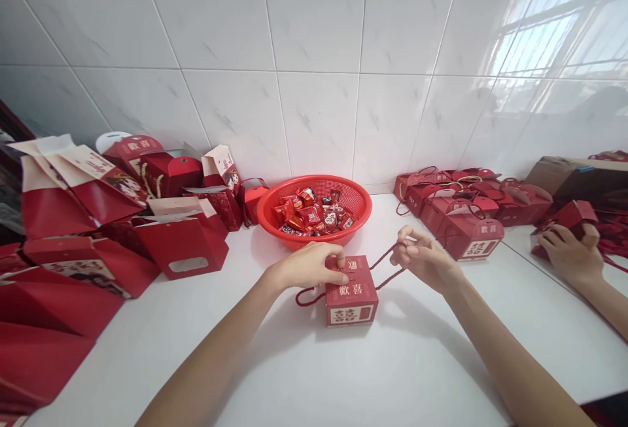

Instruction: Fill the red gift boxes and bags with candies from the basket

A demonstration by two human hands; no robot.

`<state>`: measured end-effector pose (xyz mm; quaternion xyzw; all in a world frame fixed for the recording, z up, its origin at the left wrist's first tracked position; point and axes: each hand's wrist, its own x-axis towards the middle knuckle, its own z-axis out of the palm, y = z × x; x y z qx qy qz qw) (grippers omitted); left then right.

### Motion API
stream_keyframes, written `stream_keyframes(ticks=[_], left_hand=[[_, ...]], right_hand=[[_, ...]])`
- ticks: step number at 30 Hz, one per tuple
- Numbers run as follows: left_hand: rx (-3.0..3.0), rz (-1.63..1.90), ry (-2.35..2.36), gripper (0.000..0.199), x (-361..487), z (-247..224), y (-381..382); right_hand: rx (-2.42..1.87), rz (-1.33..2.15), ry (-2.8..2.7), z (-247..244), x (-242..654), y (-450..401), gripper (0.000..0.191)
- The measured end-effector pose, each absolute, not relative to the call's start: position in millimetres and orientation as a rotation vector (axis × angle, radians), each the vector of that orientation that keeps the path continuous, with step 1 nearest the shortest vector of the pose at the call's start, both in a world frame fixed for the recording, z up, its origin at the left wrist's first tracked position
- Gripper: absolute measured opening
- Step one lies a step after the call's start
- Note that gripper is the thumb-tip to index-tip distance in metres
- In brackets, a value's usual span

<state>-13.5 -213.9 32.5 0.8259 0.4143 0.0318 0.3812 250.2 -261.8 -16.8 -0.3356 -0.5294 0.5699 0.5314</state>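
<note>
A small red candy box (351, 288) with gold lettering stands upright on the white table in front of me. My left hand (314, 269) rests on its top with thumb and fingers gripping around the top panel's left side. A loop of dark red cord (309, 297) sticks out at the box's left. On the right, my right hand (426, 256) is raised a little above the table, pinching the other cord loop (387, 276) and stretching it away from the box. The box's left side is partly hidden by my left hand.
Behind the box sits a red plastic basket (362, 224) of wrapped sweets (311, 214). Several open red boxes (181, 244) crowd the left. Closed boxes with cords (464, 227) stand back right. At far right, another person's hand (572, 254) holds a red box (574, 216).
</note>
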Motion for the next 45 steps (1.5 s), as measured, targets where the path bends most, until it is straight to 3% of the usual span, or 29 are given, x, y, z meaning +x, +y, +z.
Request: stream_keyframes(ticks=[8, 13, 17, 28, 34, 40, 45], left_hand=[[2.339, 0.27, 1.089, 0.023, -12, 43, -229], [1.945, 0.51, 0.954, 0.05, -26, 63, -232], [1.669, 0.687, 0.71, 0.048, -36, 78, -235], [1.603, 0.784, 0.346, 0.052, -21, 67, -241], [1.747, 0.787, 0.398, 0.052, -16, 62, -242], [2.012, 0.907, 0.934, 0.064, -6, 45, -237], [2.327, 0.791, 1.092, 0.024, 3, 30, -233]], right_hand=[[-0.825, 1.248, -1.618, 28, 230, -266, 0.028], [-1.022, 1.132, -1.826, 59, 214, -262, 0.024], [-1.135, 1.028, -1.877, 78, 204, -261, 0.021], [-1.346, 0.637, -1.956, 77, 168, -261, 0.017], [-1.504, 0.545, -1.939, 72, 162, -257, 0.014], [-1.484, 0.473, -1.893, 74, 169, -257, 0.018], [-1.459, 0.402, -1.862, 79, 176, -259, 0.018]])
